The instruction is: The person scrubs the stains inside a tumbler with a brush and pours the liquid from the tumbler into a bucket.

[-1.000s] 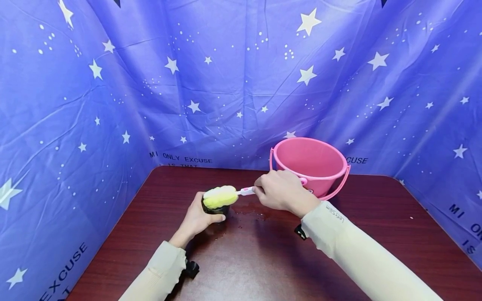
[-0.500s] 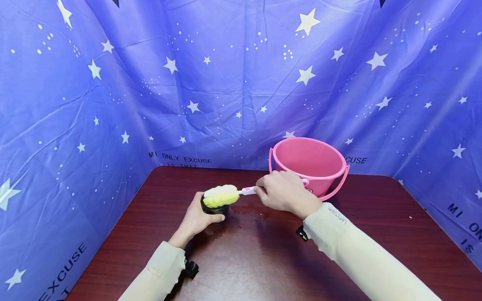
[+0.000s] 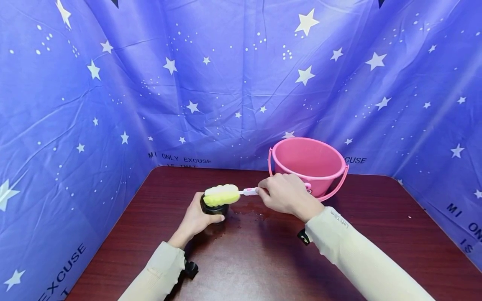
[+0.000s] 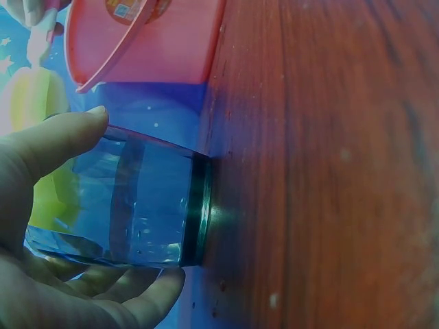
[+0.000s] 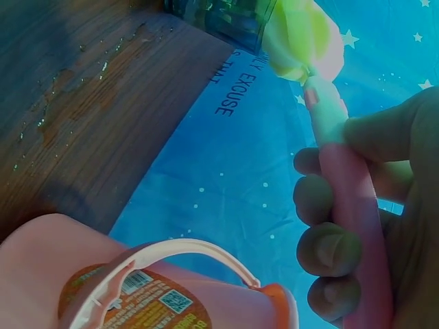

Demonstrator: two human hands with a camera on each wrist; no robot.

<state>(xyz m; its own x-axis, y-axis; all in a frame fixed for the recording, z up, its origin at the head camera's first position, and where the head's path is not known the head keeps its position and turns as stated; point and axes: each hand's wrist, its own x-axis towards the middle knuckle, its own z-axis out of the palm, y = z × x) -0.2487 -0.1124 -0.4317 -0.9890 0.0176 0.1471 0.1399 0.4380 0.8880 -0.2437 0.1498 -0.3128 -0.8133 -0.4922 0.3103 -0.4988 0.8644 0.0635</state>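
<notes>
My left hand (image 3: 193, 218) holds a dark see-through drinking glass (image 4: 151, 199), its thumb on one side and fingers on the other. The glass stands upright on the table. At its mouth lies the yellow and white sponge head of a cup brush (image 3: 222, 195); in the left wrist view, yellow sponge shows through the upper wall. My right hand (image 3: 285, 193) grips the brush by its pink and white handle (image 5: 350, 185), fingers wrapped round it. In the head view the brush lies nearly level, and the right hand hides most of the handle.
Close behind my right hand stands a pink bucket (image 3: 276, 161) with its carrying handle hanging down. Water drops (image 3: 257, 215) wet the dark red wooden table (image 3: 256, 267). A blue star-patterned curtain (image 3: 226, 83) surrounds the table's back and sides.
My right hand has shifted slightly to the right, drawing the brush a little with it. The left hand and the glass stay nearly in place.
</notes>
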